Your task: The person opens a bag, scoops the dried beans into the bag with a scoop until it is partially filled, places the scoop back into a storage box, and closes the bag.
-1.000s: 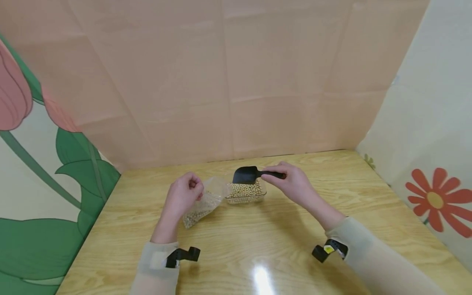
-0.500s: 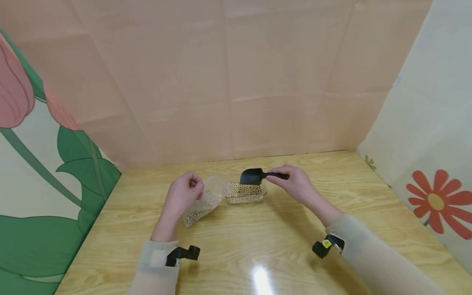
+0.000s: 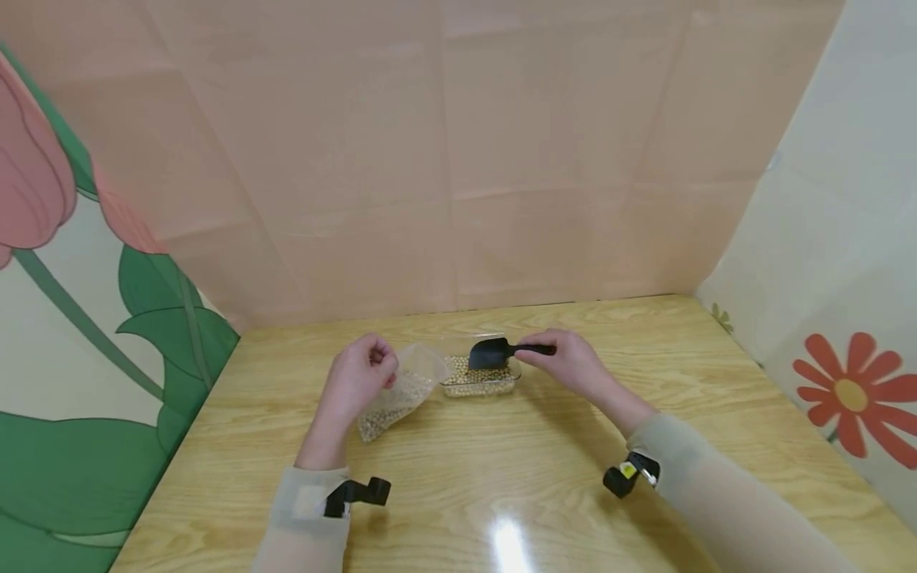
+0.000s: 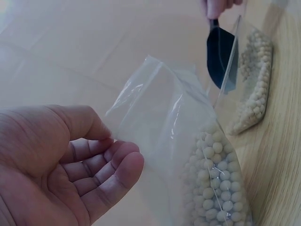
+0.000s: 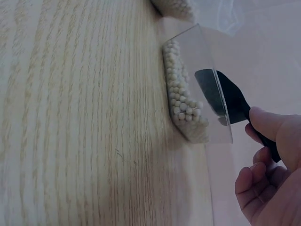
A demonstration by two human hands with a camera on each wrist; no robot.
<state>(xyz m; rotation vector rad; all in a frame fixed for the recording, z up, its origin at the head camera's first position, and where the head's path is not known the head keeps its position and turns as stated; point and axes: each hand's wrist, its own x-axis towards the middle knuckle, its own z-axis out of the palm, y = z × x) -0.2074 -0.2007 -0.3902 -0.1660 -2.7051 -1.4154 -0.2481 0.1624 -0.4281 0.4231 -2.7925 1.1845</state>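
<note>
My left hand pinches the upper edge of a clear plastic bag, whose lower part holds pale round beans. Right of the bag stands a clear rectangular container with more of these beans in it. My right hand grips the handle of a black scoop from the right. The scoop's blade dips below the container's rim, seen through its clear wall in the right wrist view. Whether the blade touches the beans, I cannot tell.
Both things rest on a wood-grain table. Behind its far edge hangs a pinkish sheet. A wall with a painted red flower stands at the right, and a painted tulip wall at the left.
The scoop first moved slightly right above the container, then down into it with my right hand. My left hand and the bag have stayed nearly still.
</note>
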